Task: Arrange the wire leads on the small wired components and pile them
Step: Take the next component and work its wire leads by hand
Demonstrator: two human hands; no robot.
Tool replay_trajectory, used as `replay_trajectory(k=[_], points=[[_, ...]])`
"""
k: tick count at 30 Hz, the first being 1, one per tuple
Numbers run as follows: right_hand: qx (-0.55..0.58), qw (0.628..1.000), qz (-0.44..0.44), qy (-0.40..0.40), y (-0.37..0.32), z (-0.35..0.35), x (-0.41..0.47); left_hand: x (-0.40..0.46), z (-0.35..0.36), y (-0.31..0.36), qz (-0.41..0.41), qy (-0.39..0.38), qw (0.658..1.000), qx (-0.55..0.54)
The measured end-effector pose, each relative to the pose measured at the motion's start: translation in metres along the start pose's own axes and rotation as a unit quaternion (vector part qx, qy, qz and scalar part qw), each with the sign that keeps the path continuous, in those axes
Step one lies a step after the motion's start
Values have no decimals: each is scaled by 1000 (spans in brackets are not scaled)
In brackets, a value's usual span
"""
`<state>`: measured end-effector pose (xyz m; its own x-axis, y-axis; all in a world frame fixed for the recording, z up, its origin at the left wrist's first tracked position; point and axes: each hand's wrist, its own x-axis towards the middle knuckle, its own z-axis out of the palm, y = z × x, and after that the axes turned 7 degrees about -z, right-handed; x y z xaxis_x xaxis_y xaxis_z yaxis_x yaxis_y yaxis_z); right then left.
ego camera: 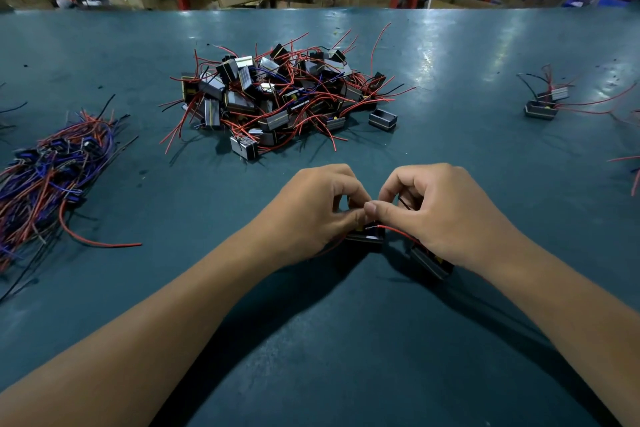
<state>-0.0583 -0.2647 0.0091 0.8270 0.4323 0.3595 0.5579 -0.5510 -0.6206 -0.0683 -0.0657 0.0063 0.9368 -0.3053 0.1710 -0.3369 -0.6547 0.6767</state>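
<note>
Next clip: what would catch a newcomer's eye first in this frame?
Probably the big heap of wired components bristling with red leads, mid-table. Next, the left hand and right hand meeting near the front, pinching the leads of one small component. A bundle of blue and red wires sprawls at the table's left edge.

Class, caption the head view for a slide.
Both hands pinch a red wire on a small part near the pile.

Bare table (311, 340) around and below the forearms. Ahead, the component pile (280, 97) blocks the middle; open lanes either side of it. Wire bundle (52, 177) blocks left. Two components (545, 102) sit far right.
</note>
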Motion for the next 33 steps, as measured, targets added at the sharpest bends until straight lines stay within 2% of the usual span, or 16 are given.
replay_trajectory(k=[12,24,33], points=[[-32,999,-30,-12,-6,0,-1,-2,0,4,12,-7,1000,5],[-34,996,-26,-75,-3,-3,-1,0,2,-2,51,-22,998,27],[7,996,-18,-89,3,-6,-1,2,4,-7,68,-25,997,40]])
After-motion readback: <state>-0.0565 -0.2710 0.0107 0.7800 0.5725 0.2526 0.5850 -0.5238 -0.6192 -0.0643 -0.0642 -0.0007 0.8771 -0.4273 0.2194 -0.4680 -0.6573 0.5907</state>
